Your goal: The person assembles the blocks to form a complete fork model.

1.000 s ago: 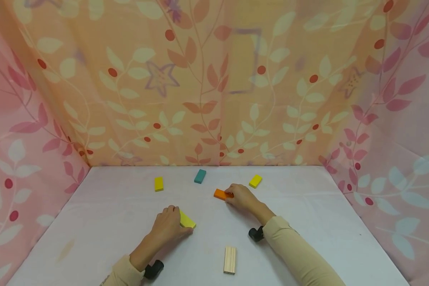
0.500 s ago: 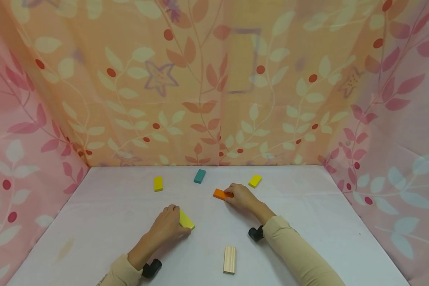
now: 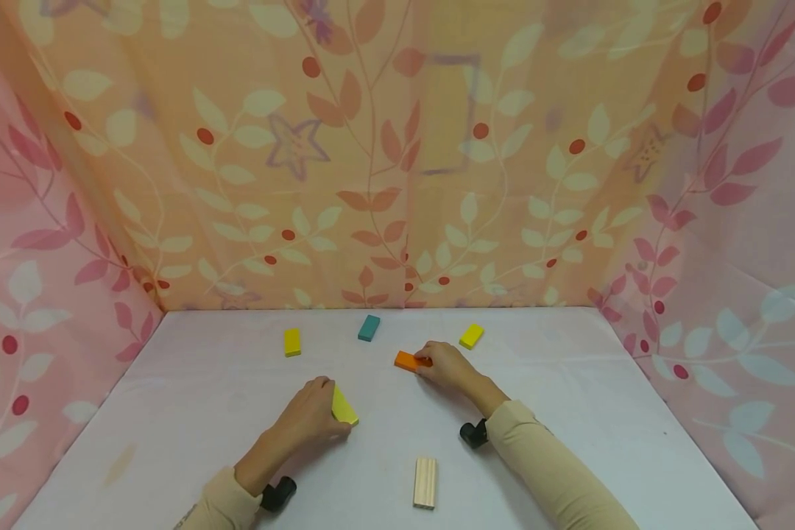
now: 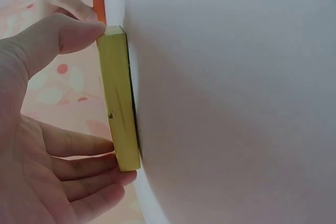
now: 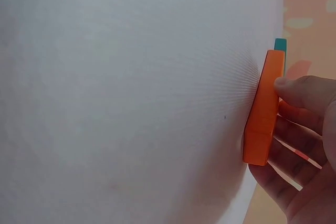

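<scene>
On the left of the table, my left hand (image 3: 310,412) pinches a yellow-green block (image 3: 344,407) between its thumb and fingers. The left wrist view shows the thumb at one end of that block (image 4: 119,100) and the fingertips at the other. Farther back and to the right, my right hand (image 3: 445,364) holds an orange block (image 3: 406,361) by its right part. Up close in the right wrist view, the thumb presses the side of the orange block (image 5: 264,108) while the fingers lie beneath and behind it. Both blocks are at the tabletop.
Toward the back lie a yellow block (image 3: 293,342), a teal block (image 3: 369,328) and another yellow block (image 3: 472,336). A plain wooden grooved block (image 3: 425,483) lies near the front. Patterned cloth (image 3: 371,147) surrounds the white table (image 3: 556,353).
My left hand has shifted very slightly left with the yellow-green block, which is turned a little. The right hand keeps its hold on the orange block, with hardly any movement.
</scene>
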`<state>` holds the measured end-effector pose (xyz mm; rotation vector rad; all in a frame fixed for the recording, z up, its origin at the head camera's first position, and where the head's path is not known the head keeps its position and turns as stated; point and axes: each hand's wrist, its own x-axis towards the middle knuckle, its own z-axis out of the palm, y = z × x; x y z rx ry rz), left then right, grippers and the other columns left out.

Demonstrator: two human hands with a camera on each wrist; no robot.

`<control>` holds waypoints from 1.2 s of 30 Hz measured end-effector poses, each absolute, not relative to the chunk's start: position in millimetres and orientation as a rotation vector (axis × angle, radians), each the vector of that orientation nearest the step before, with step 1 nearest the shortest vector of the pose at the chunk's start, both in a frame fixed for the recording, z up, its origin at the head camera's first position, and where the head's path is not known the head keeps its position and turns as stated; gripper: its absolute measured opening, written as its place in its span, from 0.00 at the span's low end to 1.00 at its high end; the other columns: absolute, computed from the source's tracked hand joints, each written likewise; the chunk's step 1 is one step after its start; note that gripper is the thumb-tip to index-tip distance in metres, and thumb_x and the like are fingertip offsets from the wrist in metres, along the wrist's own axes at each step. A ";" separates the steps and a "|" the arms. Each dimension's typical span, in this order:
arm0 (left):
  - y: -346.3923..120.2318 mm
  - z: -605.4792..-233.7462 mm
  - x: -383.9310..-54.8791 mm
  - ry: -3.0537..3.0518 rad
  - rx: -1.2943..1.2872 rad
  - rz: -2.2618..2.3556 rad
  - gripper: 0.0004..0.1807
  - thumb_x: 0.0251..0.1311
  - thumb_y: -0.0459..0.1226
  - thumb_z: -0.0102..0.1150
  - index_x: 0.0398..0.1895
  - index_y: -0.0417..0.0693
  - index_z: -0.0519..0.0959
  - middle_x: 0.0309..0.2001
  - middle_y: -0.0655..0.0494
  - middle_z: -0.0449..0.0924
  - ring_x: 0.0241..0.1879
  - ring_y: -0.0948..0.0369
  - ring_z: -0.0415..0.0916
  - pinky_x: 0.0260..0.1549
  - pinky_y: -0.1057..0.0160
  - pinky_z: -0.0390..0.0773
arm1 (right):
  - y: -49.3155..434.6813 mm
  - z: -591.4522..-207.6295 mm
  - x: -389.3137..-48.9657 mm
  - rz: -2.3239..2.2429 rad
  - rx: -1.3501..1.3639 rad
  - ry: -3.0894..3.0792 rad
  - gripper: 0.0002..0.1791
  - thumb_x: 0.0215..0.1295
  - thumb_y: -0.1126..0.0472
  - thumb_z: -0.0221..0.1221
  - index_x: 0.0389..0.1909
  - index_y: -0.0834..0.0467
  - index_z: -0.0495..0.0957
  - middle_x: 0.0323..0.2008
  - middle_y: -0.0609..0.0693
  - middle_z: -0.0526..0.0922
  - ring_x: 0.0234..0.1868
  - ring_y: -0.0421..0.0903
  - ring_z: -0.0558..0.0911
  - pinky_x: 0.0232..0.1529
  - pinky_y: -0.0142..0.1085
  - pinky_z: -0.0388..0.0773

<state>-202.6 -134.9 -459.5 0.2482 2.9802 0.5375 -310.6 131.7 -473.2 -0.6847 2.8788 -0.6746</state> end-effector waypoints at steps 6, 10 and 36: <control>-134.3 -459.7 -209.8 2.957 0.286 0.516 0.45 0.42 0.49 0.76 0.61 0.32 0.70 0.58 0.40 0.73 0.47 0.53 0.72 0.56 0.50 0.76 | 132.2 -471.9 -309.5 -0.675 -0.682 2.876 0.17 0.63 0.59 0.64 0.51 0.62 0.83 0.45 0.53 0.83 0.43 0.48 0.78 0.54 0.44 0.78; -132.3 -459.6 -214.6 2.954 0.319 0.508 0.46 0.42 0.50 0.76 0.62 0.34 0.70 0.59 0.42 0.73 0.49 0.53 0.72 0.57 0.50 0.76 | 132.2 -470.9 -308.9 -0.678 -0.687 2.872 0.17 0.63 0.59 0.64 0.51 0.62 0.82 0.45 0.53 0.83 0.43 0.48 0.78 0.54 0.44 0.78; -105.0 -453.6 -237.6 2.814 0.671 0.615 0.48 0.45 0.53 0.74 0.67 0.38 0.68 0.67 0.44 0.69 0.64 0.48 0.68 0.63 0.46 0.71 | 133.9 -473.4 -311.1 -0.695 -0.681 2.869 0.18 0.62 0.58 0.65 0.51 0.60 0.83 0.44 0.51 0.83 0.41 0.46 0.77 0.51 0.42 0.78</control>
